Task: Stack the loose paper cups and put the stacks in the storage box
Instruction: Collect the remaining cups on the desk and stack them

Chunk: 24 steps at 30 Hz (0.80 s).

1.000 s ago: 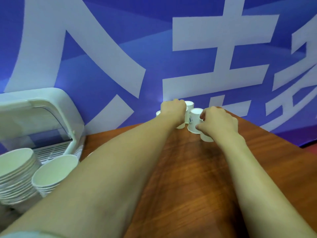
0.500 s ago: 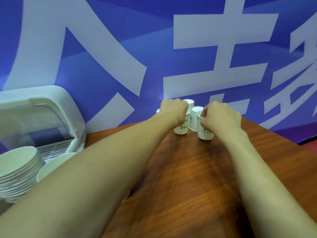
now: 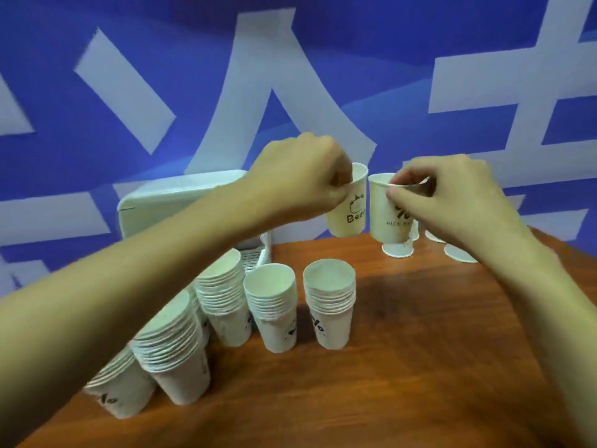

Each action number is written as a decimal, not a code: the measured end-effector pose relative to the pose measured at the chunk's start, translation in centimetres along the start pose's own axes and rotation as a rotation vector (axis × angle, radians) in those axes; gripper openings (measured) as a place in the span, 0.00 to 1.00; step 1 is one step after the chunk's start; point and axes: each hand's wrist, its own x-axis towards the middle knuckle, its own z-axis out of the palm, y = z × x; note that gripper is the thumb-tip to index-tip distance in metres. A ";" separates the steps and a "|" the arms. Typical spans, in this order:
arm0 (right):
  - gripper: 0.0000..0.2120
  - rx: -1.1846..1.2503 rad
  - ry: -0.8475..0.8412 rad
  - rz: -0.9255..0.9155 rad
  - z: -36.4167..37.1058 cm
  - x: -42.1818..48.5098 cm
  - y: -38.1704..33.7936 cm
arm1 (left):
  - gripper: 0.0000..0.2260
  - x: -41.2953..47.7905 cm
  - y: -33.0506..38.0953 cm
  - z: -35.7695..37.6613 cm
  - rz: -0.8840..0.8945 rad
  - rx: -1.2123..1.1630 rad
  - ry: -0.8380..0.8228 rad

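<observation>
My left hand [image 3: 300, 176] pinches the rim of a white paper cup [image 3: 350, 211] printed with a small drawing, held in the air above the table. My right hand [image 3: 452, 195] pinches the rim of a second white cup [image 3: 384, 218] right beside it; the two cups almost touch. Several stacks of cups stand on the wooden table [image 3: 403, 367] below: one stack [image 3: 329, 305] in the middle, another [image 3: 273, 308] to its left, a third [image 3: 223, 302] further left and bigger ones [image 3: 171, 347] at the near left. The white storage box [image 3: 181, 202] stands behind my left forearm.
A few loose cups [image 3: 397, 250] stand upside down at the table's far right, partly hidden by my right hand. A blue banner with big white characters [image 3: 284, 76] closes off the back. The table's right edge [image 3: 575, 253] falls away behind my right wrist.
Both hands have lifted a cup each from the far group and drawn them back toward me. The view has swung right and down, bringing the stacks and the box toward the middle.
</observation>
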 end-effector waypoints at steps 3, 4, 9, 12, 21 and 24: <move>0.01 0.192 -0.028 -0.131 0.7 -0.9 -2.1 | 0.10 -4.7 -2.2 -2.0 -0.063 0.028 -0.012; 0.01 0.228 -0.049 -0.159 1.1 -1.2 -2.5 | 0.10 -6.0 -2.6 -2.4 -0.078 0.038 -0.009; 0.02 0.242 -0.160 -0.205 2.5 -2.0 -3.4 | 0.07 -10.0 -4.2 -2.5 -0.134 0.042 -0.030; 0.02 0.227 -0.206 -0.222 2.7 -2.4 -3.6 | 0.08 -11.1 -4.8 -1.8 -0.126 -0.004 -0.055; 0.02 0.109 -0.508 -0.247 4.8 -2.6 -2.9 | 0.11 -11.2 -4.3 1.6 -0.069 -0.027 -0.284; 0.07 0.039 -0.588 -0.232 5.3 -2.5 -2.4 | 0.11 -10.9 -3.9 3.1 -0.040 -0.088 -0.388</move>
